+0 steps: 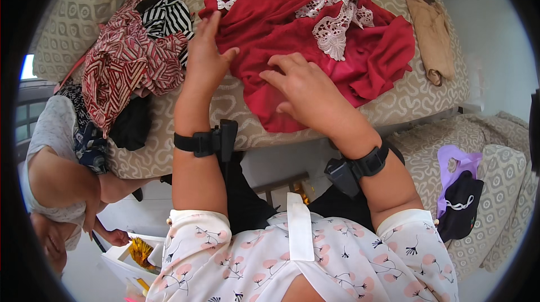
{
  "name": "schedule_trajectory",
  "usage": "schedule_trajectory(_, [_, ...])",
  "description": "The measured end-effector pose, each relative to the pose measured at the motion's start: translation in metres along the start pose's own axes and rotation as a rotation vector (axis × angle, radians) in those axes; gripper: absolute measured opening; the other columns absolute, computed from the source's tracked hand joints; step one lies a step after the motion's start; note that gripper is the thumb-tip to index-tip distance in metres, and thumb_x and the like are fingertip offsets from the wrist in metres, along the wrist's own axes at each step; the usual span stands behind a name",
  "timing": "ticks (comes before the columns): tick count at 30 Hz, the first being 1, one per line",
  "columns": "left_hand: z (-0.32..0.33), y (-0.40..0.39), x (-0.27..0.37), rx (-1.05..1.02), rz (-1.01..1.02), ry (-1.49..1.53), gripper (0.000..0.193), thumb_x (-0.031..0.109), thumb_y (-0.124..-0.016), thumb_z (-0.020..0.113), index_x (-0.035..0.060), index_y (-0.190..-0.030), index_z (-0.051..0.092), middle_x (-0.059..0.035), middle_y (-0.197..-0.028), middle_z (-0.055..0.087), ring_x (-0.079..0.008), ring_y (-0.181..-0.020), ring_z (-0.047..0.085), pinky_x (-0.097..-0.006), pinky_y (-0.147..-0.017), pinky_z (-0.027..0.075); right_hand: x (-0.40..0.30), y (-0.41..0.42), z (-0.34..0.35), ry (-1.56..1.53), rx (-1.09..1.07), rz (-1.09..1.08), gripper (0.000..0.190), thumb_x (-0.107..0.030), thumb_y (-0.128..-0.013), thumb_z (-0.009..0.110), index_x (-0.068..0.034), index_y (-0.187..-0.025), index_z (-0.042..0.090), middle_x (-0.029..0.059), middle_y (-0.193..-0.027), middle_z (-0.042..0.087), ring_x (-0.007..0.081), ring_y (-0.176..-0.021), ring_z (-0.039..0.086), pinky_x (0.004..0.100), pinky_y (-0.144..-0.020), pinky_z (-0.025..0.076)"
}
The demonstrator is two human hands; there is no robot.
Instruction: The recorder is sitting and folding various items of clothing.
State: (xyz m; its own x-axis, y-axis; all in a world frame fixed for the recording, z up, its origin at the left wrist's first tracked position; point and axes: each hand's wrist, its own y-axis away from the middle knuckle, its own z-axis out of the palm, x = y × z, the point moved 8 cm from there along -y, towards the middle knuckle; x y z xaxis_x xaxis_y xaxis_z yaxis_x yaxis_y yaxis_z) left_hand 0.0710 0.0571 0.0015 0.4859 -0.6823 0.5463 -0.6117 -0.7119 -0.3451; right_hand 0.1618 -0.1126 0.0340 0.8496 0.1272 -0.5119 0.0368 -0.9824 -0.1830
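A red garment (pixel 270 28) with white lace trim (pixel 335 28) lies crumpled on the patterned seat cushion (pixel 228 103). My left hand (pixel 209 51) is over its left edge, fingers apart and nothing in them. Over the front part of the cloth is my right hand (pixel 299 87), its fingers spread and slightly bent. Whether its fingertips touch the fabric I cannot tell. A black strap with a small device circles each of my wrists.
Left of the red garment is a heap of patterned clothes (pixel 122 57); a folded tan garment (pixel 426 28) lies at the right. Another person (pixel 63 167) is at the left, near a white drawer unit (pixel 122 255). A purple bag (pixel 457 158) and a black pouch (pixel 462 205) rest on the right-hand cushions.
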Motion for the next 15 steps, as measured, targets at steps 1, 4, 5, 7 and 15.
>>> schedule_trajectory(1, [0.005,0.001,0.001,-0.047,0.043,-0.082,0.057,0.007,-0.072,0.079,0.0066,-0.124,0.057,-0.0226,-0.129,0.056,-0.0384,-0.123,0.052,-0.0362,-0.098,0.046,0.003,-0.001,0.000,0.075,0.001,0.022,0.043,-0.010,-0.075,0.073,-0.003,-0.116,0.062,0.0142,-0.109,0.061,0.0316,-0.110,0.055,0.0391,-0.092,0.048])
schedule_trajectory(4, [0.011,-0.002,0.010,-0.082,0.071,-0.149,0.045,0.009,-0.072,0.079,0.0034,-0.112,0.059,-0.0247,-0.127,0.056,-0.0395,-0.114,0.055,-0.0426,-0.100,0.044,0.026,-0.007,-0.001,-0.019,-0.027,0.115,0.033,-0.006,-0.082,0.063,-0.005,-0.114,0.063,0.0131,-0.104,0.063,0.0312,-0.103,0.059,0.0362,-0.090,0.049])
schedule_trajectory(5, [0.009,-0.004,0.012,-0.081,0.070,-0.148,0.045,0.009,-0.072,0.079,0.0034,-0.112,0.059,-0.0247,-0.127,0.056,-0.0395,-0.114,0.055,-0.0426,-0.100,0.044,0.031,-0.010,-0.006,-0.018,-0.028,0.116,0.033,-0.006,-0.082,0.063,-0.005,-0.114,0.063,0.0131,-0.104,0.063,0.0312,-0.103,0.059,0.0362,-0.090,0.049])
schedule_trajectory(7, [0.007,-0.009,0.005,-0.137,-0.042,-0.022,0.026,0.008,-0.078,0.073,0.0005,-0.098,0.058,-0.0209,-0.107,0.062,-0.0343,-0.100,0.061,-0.0417,-0.090,0.050,0.049,-0.010,-0.015,-0.440,-0.058,0.271,0.026,-0.005,-0.090,0.053,-0.004,-0.115,0.061,0.0093,-0.104,0.065,0.0267,-0.098,0.063,0.0335,-0.089,0.050])
schedule_trajectory(15, [-0.004,-0.011,-0.029,0.146,-0.528,1.420,0.010,0.010,-0.096,0.056,0.0040,-0.103,0.054,-0.0084,-0.097,0.061,-0.0223,-0.091,0.061,-0.0383,-0.082,0.054,0.010,0.005,-0.044,-1.467,-0.089,0.033,0.038,-0.019,-0.095,0.060,0.001,-0.127,0.057,0.0076,-0.121,0.062,0.0149,-0.111,0.058,0.0291,-0.097,0.045])
